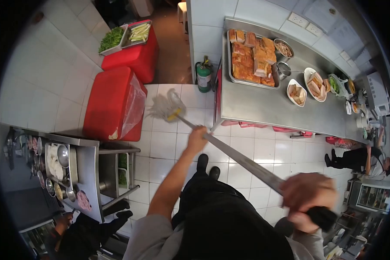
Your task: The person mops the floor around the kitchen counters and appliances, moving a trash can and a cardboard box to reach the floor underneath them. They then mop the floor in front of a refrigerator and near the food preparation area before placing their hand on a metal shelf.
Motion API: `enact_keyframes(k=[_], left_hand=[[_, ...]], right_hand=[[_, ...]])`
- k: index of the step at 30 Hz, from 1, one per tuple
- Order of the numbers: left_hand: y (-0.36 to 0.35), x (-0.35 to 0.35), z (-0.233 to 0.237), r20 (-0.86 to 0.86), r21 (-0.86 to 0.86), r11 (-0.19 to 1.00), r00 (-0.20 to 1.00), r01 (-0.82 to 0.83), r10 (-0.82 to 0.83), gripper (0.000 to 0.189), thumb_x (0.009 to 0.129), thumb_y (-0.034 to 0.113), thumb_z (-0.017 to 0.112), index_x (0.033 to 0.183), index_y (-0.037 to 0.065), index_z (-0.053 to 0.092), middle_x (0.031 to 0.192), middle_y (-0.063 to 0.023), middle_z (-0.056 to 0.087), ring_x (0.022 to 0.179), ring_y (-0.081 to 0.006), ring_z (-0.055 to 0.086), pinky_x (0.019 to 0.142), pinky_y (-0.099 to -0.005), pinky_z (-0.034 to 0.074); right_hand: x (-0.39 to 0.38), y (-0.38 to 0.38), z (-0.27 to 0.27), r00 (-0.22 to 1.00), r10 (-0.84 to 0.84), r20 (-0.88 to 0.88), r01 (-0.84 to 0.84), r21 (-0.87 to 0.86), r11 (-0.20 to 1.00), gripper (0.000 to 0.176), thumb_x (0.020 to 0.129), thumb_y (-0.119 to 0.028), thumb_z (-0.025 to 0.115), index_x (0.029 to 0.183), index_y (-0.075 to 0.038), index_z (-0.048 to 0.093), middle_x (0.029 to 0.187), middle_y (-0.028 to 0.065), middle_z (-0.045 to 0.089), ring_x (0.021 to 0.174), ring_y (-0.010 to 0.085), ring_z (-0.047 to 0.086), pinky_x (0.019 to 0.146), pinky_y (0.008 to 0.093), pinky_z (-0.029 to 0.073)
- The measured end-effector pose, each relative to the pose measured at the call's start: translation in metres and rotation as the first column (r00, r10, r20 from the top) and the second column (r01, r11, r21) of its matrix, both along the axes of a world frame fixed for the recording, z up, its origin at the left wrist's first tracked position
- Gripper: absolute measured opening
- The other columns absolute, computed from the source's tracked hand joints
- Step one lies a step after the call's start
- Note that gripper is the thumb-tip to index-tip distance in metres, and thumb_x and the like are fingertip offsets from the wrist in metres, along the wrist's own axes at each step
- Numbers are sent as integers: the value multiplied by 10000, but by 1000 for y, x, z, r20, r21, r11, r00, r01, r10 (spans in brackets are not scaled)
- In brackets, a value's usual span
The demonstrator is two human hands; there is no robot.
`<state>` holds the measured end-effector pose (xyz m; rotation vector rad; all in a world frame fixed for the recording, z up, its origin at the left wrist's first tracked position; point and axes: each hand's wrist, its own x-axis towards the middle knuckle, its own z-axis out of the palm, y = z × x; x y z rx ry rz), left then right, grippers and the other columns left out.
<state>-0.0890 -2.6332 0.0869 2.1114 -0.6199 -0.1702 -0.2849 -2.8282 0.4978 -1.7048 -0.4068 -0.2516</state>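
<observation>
A mop [242, 159] with a long grey handle slants across the view in both of my hands. My left hand [197, 139] is wrapped round the lower part of the handle. Farther up, near its black end, my right hand [310, 199] grips it, blurred by motion. The stringy mop head [167, 106], joined by a yellow clamp, lies against the white tiled floor [162, 147] and is also blurred. My dark shoes stand on the tiles just behind my left hand.
Right stands a steel counter [255, 106] with a tray of roasted meat slabs [252, 56] and bowls. Red bins [106, 104] line the left wall. A green fire extinguisher [203, 76] is by the doorway. Two people work nearby, lower left [86, 229] and far right [355, 159].
</observation>
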Motion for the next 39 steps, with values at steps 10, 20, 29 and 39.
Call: enact_keyframes(k=[10,20,29,39], left_hand=[[-24,-79,37,256,-227,910,923,347,-289,360,851,127,705,584,55,473,550,-143,515,533,-386,529,586,-454,438],[42,153,-73,179,-259,908,940,329,-290,113,809,62,672,745,34,583,773,-179,607,838,-394,607,753,-482,480],[104,253,-45,-78,474,769,890,429,-449,729,734,208,839,1377,94,516,1481,-248,420,1398,-390,392,1115,-448,413],[141,166,-68,-240,600,408,641,688,-729,599,746,220,822,1295,136,597,1546,-304,310,1426,-469,332,1173,-490,335]], right_hand=[[-35,36,47,888,-266,375,85,434,897,337,863,-49,768,701,-95,476,484,20,588,387,85,578,382,203,483],[69,164,-90,929,-301,214,254,222,941,281,855,-56,701,697,-71,469,564,53,519,470,208,532,501,365,507],[139,236,-202,906,-406,121,411,-14,912,142,862,-52,625,786,-51,506,722,80,593,757,284,656,901,496,531],[-14,325,-120,892,-426,-150,431,5,902,160,856,31,662,786,-39,536,800,90,589,845,285,630,1011,476,477]])
